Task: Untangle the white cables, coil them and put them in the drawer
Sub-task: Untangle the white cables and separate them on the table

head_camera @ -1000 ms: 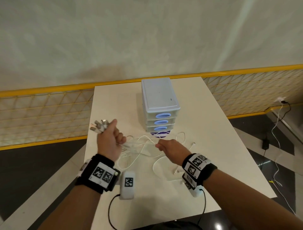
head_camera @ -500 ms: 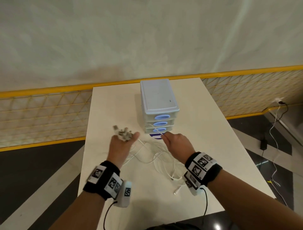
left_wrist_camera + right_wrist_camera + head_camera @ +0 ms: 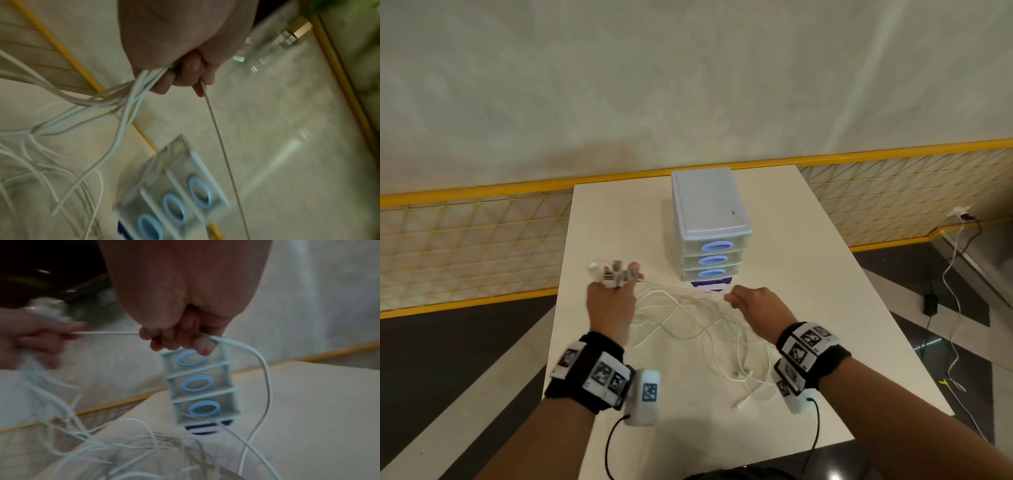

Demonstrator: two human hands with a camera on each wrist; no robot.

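White cables (image 3: 688, 318) were sprawled tangled on the counter (image 3: 808, 274), at six o'clock from the closed drawer unit (image 3: 710, 222). Plug ends were gripped in the left hand (image 3: 611, 301); one strand was pinched taut by right hand (image 3: 753, 305) fingers (image 3: 174, 339). Untangling seemed underway; that strand should next be drawn free.

A yellow mesh fence (image 3: 465, 246) runs behind the table (image 3: 808, 274). A black adapter (image 3: 930, 303) and white cord (image 3: 952, 274) lie on the floor.
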